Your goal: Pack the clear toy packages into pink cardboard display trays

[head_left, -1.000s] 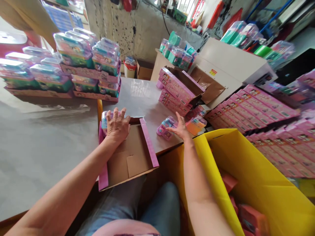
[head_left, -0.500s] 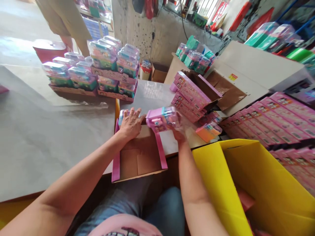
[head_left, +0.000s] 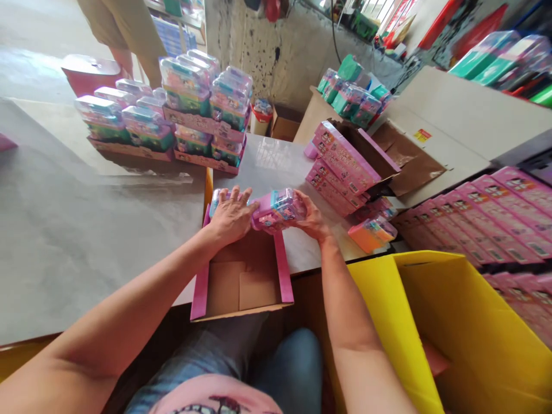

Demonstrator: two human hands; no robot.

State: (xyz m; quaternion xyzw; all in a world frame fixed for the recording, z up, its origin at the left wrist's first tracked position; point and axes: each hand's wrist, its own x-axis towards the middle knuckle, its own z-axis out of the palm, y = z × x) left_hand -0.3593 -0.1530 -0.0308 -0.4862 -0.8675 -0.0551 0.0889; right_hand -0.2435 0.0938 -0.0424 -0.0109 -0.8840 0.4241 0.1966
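A pink-edged cardboard tray [head_left: 241, 287] sits at the table's front edge, above my lap, its near part showing bare brown card. At its far left end is a clear-lidded plastic case [head_left: 214, 202], mostly covered by my left hand [head_left: 234, 215]. That hand lies over it with fingers spread, the thumb side by the purple case. My right hand [head_left: 313, 217] is closed around the right end of a purple plastic case [head_left: 276, 210] with a clear lid. The purple case is tilted on its side over the tray's far right end.
Filled display trays [head_left: 207, 123] of clear-lidded cases stand at the table's back. Pink cartons [head_left: 340, 161] and an orange case [head_left: 370, 234] lie right. A yellow bin [head_left: 388, 305] is at my right, pink boxes [head_left: 487, 213] beyond it. A person's legs [head_left: 129, 34] show far left.
The purple case in my right hand has come down and slightly left, nearer the tray and my left hand. My left hand stays over the other case. The view has shifted slightly.
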